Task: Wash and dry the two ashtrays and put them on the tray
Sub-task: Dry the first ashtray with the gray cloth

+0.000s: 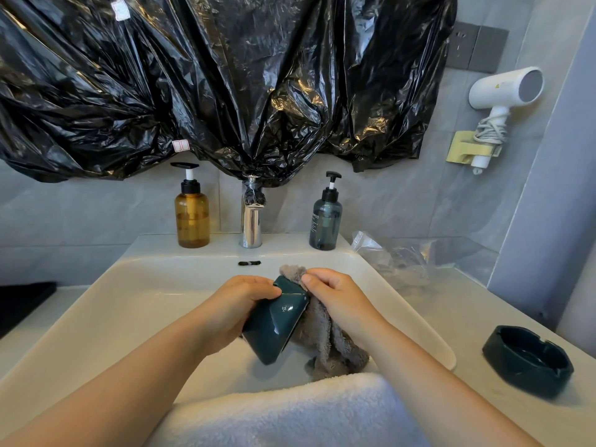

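Left hand [240, 304] gripped green ashtray [274, 324] tilted over sink [129, 285]. Right hand [335, 296] clutched grey cloth [322, 337] against its rim. Second ashtray [527, 361] on counter, 3 o'clock.

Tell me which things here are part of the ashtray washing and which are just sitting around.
Part of the job: held ashtray, grey cloth, second ashtray, sink, tap.

Lying about: amber bottle, dark bottle, hairdryer, plastic bag, white towel.
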